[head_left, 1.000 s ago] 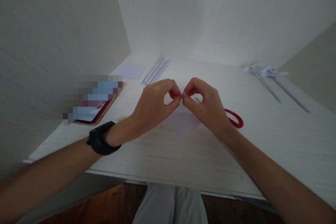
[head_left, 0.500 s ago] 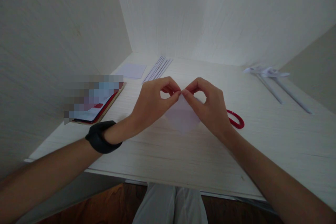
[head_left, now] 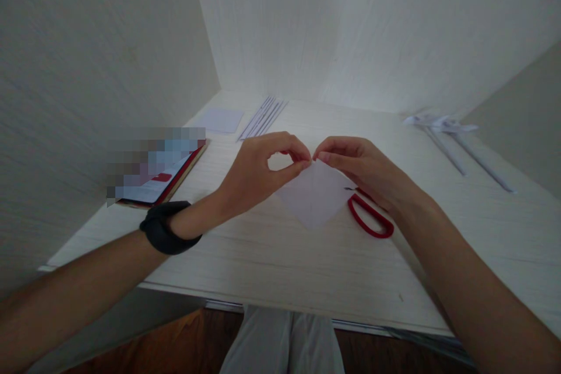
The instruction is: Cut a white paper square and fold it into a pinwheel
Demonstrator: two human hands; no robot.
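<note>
A small white square of paper (head_left: 316, 198) lies corner-on, like a diamond, on the pale wooden desk (head_left: 280, 257). My left hand (head_left: 258, 169), with a black band on its wrist, pinches the paper's top corner between thumb and forefinger. My right hand (head_left: 363, 166) meets it at the same corner, fingertips pressed on the paper's upper right edge. Red-handled scissors (head_left: 370, 217) lie on the desk just under my right wrist, touching the paper's right side.
A phone on a red-edged case (head_left: 158, 184) lies at the left. A small paper square (head_left: 221, 119) and several thin paper strips (head_left: 262, 117) sit at the back left. Rolled paper sticks (head_left: 456, 143) lie at the back right. White walls close in the desk.
My right hand has flattened and shifted right, uncovering more of the paper and the scissors. The left hand keeps its pinch on the top corner.
</note>
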